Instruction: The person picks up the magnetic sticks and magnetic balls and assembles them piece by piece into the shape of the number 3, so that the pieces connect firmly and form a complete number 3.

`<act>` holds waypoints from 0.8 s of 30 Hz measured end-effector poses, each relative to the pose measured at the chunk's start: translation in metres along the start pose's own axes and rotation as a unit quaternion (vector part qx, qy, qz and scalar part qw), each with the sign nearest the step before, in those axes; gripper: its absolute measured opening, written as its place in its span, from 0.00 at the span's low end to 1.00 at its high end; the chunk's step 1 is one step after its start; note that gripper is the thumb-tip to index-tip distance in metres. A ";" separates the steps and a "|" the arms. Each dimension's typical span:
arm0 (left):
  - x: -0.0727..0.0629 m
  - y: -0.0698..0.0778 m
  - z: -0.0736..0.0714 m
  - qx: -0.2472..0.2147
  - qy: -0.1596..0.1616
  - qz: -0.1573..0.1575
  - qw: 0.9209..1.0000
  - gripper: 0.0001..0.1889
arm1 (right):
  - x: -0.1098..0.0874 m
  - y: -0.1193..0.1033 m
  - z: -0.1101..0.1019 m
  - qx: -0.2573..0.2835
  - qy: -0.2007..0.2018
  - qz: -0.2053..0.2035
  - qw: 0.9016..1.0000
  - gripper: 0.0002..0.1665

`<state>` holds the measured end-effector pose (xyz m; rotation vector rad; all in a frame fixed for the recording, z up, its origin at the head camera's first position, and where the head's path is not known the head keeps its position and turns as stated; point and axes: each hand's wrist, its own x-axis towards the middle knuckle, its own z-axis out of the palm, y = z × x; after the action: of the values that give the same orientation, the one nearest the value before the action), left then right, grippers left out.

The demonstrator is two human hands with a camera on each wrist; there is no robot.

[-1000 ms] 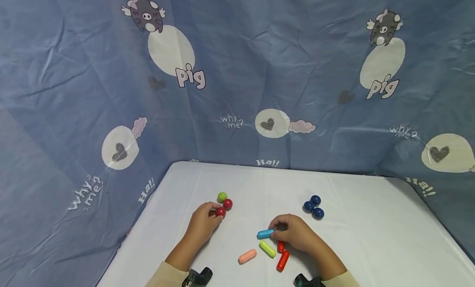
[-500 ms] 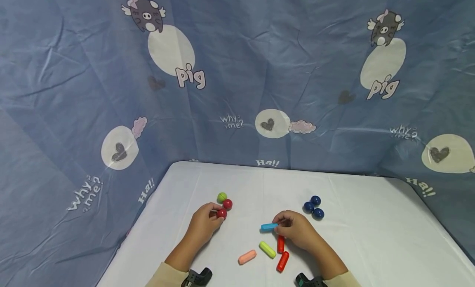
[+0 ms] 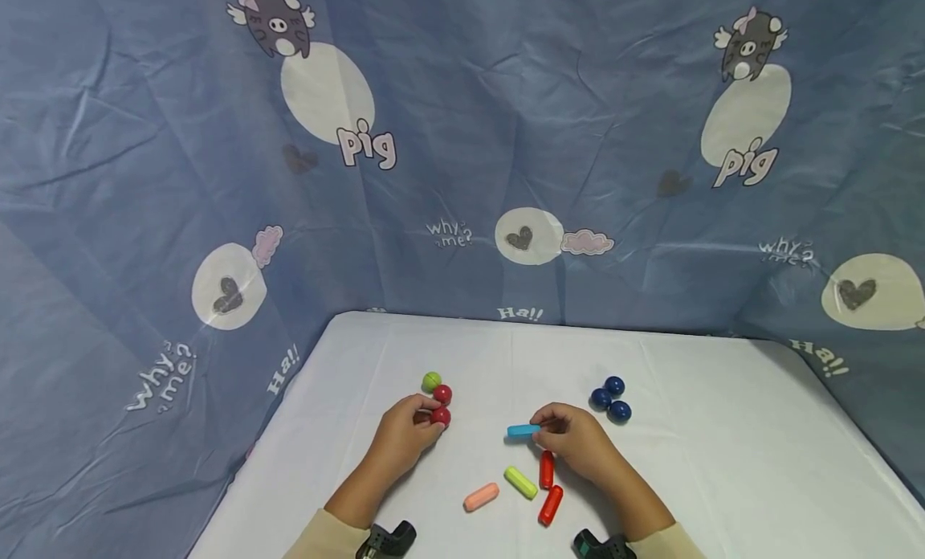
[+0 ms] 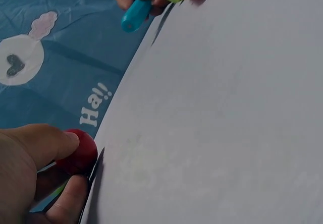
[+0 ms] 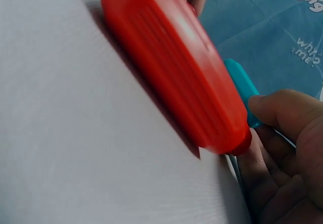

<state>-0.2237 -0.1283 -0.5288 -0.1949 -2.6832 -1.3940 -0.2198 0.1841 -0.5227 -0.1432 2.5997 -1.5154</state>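
In the head view my left hand (image 3: 405,434) pinches a red ball (image 3: 440,416) between thumb and fingers. Touching or nearly touching that ball is a second red ball (image 3: 442,394), with a ribbed green ball (image 3: 431,382) behind it. My right hand (image 3: 581,442) pinches one end of a light blue capsule-shaped stick (image 3: 522,432), whose other end points left. The left wrist view shows the thumb on the gripped red ball (image 4: 83,156). Part of the blue stick (image 5: 242,88) is hidden behind a large-looking red stick in the right wrist view.
Two red sticks (image 3: 547,470), a yellow-green stick (image 3: 520,482) and a peach stick (image 3: 481,497) lie nearest the person on the white table (image 3: 723,463). Three dark blue balls (image 3: 619,412) sit grouped to the right. A blue printed curtain (image 3: 462,157) hangs behind the table.
My right hand has moved away from the person with the blue stick, uncovering more of the upper red stick. My left hand has shifted the gripped red ball slightly right.
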 end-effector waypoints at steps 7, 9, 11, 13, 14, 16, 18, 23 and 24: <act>-0.002 0.006 0.007 -0.002 -0.023 -0.001 1.000 0.14 | -0.001 -0.002 0.004 0.020 0.019 0.010 1.000 0.11; 0.000 0.007 0.009 -0.007 -0.029 0.001 1.000 0.14 | 0.000 -0.004 0.005 0.018 0.024 0.015 0.999 0.10; 0.002 0.009 0.011 -0.009 -0.037 0.007 0.999 0.14 | 0.002 -0.006 0.005 0.016 0.026 0.017 0.999 0.09; 0.003 0.011 0.014 -0.013 -0.046 0.009 0.999 0.13 | 0.003 -0.008 0.005 0.011 0.029 0.017 0.999 0.09; 0.004 0.012 0.015 -0.012 -0.051 0.010 0.999 0.13 | 0.003 -0.008 0.005 0.008 0.031 0.016 0.999 0.09; 0.005 0.015 0.018 -0.011 -0.059 0.009 0.998 0.13 | 0.003 -0.011 0.005 0.006 0.033 0.016 0.999 0.10; 0.006 0.019 0.021 -0.013 -0.065 0.005 0.998 0.13 | 0.003 -0.013 0.006 0.007 0.034 0.015 0.999 0.10; 0.008 0.027 0.029 -0.014 -0.072 -0.003 0.997 0.13 | 0.004 -0.017 0.009 0.012 0.029 0.020 0.999 0.12; 0.009 0.029 0.031 -0.015 -0.072 -0.002 0.997 0.13 | 0.005 -0.017 0.010 0.013 0.029 0.023 0.999 0.12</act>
<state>-0.2293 -0.0861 -0.5216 -0.3027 -2.7792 -1.4763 -0.2225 0.1667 -0.5125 -0.0385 2.6070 -1.5594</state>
